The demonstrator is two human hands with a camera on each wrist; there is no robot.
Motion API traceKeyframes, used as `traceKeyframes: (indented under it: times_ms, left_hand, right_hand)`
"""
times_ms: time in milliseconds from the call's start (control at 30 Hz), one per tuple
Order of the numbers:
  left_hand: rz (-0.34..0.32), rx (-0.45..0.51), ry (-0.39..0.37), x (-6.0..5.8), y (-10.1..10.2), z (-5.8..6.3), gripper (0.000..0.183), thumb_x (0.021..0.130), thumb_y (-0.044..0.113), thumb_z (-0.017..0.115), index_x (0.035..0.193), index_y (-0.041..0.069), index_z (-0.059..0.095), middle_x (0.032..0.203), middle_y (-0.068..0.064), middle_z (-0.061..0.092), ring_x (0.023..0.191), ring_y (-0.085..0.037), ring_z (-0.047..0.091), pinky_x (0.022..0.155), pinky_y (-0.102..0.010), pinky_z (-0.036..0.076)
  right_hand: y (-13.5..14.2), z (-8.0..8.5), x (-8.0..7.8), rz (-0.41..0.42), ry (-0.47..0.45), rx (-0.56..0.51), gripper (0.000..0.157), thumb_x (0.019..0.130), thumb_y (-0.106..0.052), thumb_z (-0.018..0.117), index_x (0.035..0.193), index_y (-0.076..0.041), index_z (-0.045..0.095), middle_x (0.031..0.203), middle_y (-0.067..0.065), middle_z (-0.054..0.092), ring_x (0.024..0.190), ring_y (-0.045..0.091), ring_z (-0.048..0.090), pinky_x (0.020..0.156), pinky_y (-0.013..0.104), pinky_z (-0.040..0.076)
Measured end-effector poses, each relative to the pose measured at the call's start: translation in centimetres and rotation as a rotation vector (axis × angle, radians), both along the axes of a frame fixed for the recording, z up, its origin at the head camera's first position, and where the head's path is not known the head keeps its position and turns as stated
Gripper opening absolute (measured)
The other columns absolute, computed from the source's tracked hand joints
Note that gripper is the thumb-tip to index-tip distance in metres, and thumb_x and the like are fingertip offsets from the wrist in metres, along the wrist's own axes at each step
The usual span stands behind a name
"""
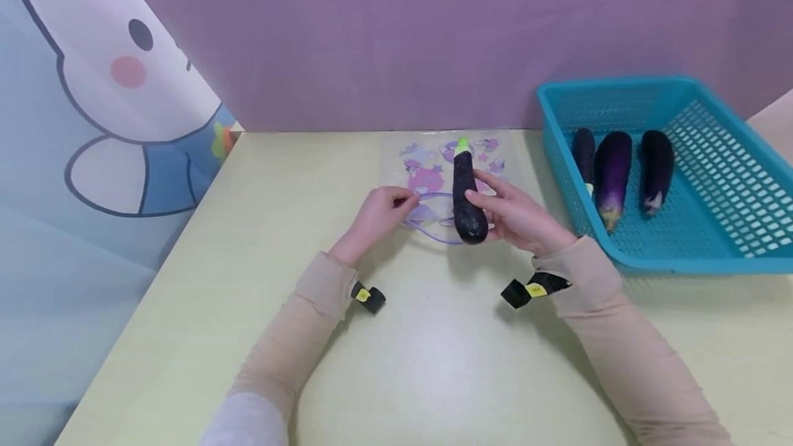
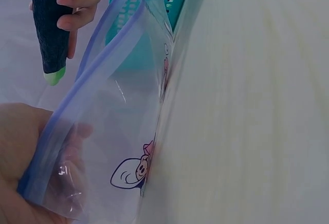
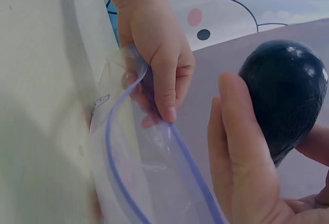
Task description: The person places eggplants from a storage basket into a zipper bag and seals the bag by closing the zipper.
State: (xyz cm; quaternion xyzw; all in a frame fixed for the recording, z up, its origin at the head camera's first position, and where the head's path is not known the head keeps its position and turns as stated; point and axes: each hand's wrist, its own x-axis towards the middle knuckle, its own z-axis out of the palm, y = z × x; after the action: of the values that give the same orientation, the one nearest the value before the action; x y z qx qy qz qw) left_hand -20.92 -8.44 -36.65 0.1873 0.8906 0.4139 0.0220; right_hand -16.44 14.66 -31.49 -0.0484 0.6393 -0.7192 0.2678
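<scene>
Above the pale counter (image 1: 434, 349), fingers of the right hand (image 1: 515, 215), parted to its thickness, grip an eggplant (image 1: 464, 191) outside the zip bag (image 1: 424, 179), whose rim the left hand (image 1: 381, 212) pinches; stem-first entry through a wide-held mouth, clear of the teal basket (image 1: 706, 266), seems best.

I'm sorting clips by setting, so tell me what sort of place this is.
Probably a staged tabletop recording spot: a purple backdrop stands behind the pale table, a cartoon-printed sheet hangs beside it, and a small black camera is worn at each wrist.
</scene>
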Motion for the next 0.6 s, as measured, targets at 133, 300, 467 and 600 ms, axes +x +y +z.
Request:
traceKeyframes:
  times_ms: [133, 300, 467, 600]
  left_hand:
    - [0.01, 0.002, 0.009, -0.02, 0.15, 0.12, 0.025, 0.095, 0.017, 0.055, 0.085, 0.0, 0.07, 0.063, -0.001, 0.051, 0.058, -0.013, 0.041, 0.055, -0.022, 0.035]
    - [0.01, 0.007, 0.039, 0.06, 0.15, 0.23, 0.025, 0.096, 0.016, 0.055, 0.086, -0.001, 0.07, 0.063, -0.002, 0.052, 0.057, -0.012, 0.041, 0.055, -0.023, 0.036]
    - [0.022, 0.031, 0.061, 0.16, 0.19, 0.36, 0.024, 0.096, 0.015, 0.054, 0.089, -0.002, 0.07, 0.064, -0.003, 0.053, 0.057, -0.013, 0.041, 0.056, -0.023, 0.036]
    - [0.048, 0.042, 0.094, 0.23, 0.29, 0.4, 0.026, 0.096, 0.015, 0.054, 0.084, -0.003, 0.069, 0.065, -0.004, 0.053, 0.058, -0.013, 0.042, 0.058, -0.024, 0.037]
  right_hand:
    - [-0.04, 0.08, 0.01, 0.036, 0.01, 0.024, 0.065, 0.101, -0.02, 0.041, 0.153, -0.013, 0.002, 0.097, -0.003, 0.061, 0.074, 0.007, 0.065, 0.065, 0.03, 0.056]
    - [-0.27, -0.08, 0.07, 0.093, 0.031, 0.089, 0.064, 0.101, -0.019, 0.041, 0.153, -0.013, 0.003, 0.115, 0.01, 0.056, 0.076, 0.007, 0.064, 0.064, 0.029, 0.055]
    - [-0.16, -0.12, 0.21, 0.165, 0.049, 0.209, 0.067, 0.1, -0.018, 0.044, 0.153, -0.016, 0.003, 0.133, 0.033, 0.044, 0.084, 0.013, 0.065, 0.068, 0.037, 0.056]
    - [-0.05, -0.4, 0.3, 0.235, 0.046, 0.272, 0.068, 0.099, -0.016, 0.046, 0.153, -0.014, 0.004, 0.133, 0.035, 0.045, 0.084, 0.015, 0.066, 0.069, 0.04, 0.057]
